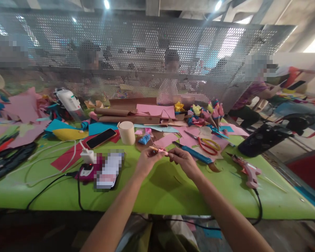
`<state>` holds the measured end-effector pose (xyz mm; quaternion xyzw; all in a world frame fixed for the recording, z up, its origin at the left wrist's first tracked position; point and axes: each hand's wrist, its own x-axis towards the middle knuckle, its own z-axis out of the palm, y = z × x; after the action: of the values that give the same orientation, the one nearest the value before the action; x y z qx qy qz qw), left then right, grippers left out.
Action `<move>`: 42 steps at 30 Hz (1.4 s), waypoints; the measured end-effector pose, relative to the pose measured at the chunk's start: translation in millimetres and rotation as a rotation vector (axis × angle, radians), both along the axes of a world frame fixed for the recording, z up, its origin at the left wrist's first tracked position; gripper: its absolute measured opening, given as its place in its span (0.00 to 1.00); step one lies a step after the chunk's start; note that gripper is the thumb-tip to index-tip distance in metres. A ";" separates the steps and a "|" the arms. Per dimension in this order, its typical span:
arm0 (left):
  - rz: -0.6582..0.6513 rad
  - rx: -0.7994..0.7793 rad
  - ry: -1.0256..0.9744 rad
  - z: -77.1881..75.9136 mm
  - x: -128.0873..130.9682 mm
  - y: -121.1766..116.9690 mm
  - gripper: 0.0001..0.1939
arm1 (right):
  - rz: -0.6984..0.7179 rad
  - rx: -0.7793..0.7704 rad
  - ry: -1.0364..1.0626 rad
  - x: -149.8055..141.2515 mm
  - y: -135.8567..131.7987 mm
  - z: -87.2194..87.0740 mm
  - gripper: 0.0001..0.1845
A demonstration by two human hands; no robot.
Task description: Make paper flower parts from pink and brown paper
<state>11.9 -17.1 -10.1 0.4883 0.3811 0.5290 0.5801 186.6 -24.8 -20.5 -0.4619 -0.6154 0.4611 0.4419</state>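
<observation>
While the left hand (147, 159) pinches a small pink roll (162, 151) above the green table (162, 199), the right hand (183, 159) has fingertips nearly closed at its end; their grip cannot be confirmed. Likely light, papery and crushable; gentle end holds advised.

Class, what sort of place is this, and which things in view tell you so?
Most likely a paper-craft workspace: a pink glue gun lies on the green table, with scissors and what look like paper flowers farther back.
</observation>
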 end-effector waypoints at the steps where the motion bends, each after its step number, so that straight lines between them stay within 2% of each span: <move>1: -0.002 0.005 0.003 -0.7 0.2 -0.1 0.13 | 0.024 -0.052 0.039 0.2 0.0 0.4 0.16; 8: 0.007 -0.036 -0.049 -0.6 4.0 -1.5 0.15 | 0.161 -0.258 0.303 -1.1 1.3 -5.5 0.19; 13: -0.011 -0.017 -0.046 -4.3 2.1 1.4 0.15 | 0.171 -0.312 0.300 -2.9 2.1 -11.0 0.21; 16: 0.044 -0.065 -0.049 -7.5 0.7 5.4 0.18 | 0.131 -0.208 0.192 -4.7 1.0 -9.5 0.22; 18: 0.114 -0.083 -0.036 -8.8 0.0 7.5 0.19 | 0.036 -0.046 0.074 -6.1 -0.7 -7.9 0.20; 21: 0.175 -0.094 -0.019 -9.7 -0.2 8.7 0.19 | -0.140 0.300 -0.233 -7.5 -4.2 -7.2 0.18; 23: 0.188 -0.119 -0.025 -10.4 0.4 8.8 0.19 | -0.198 0.501 -0.489 -8.0 -6.3 -8.1 0.15; 27: 0.157 -0.151 -0.021 -10.6 0.2 9.3 0.20 | -0.231 0.718 -0.831 -9.1 -9.3 -9.4 0.13; 31: 0.079 -0.059 0.053 -5.7 -5.6 10.3 0.17 | -0.229 0.780 -0.904 -9.5 -11.0 -8.0 0.16; 36: -0.092 0.053 0.145 -1.3 -14.8 10.2 0.14 | -0.253 0.757 -0.817 -7.6 -9.6 -10.2 0.20; 42: -0.067 0.039 0.102 -4.2 -15.2 9.2 0.12 | -0.236 0.703 -0.726 -6.9 -9.1 -11.4 0.20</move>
<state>-3.2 -7.8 -14.3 0.5382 0.3834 0.4910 0.5677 179.7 -34.0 -31.9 -0.4821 -0.7907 -0.0164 0.3771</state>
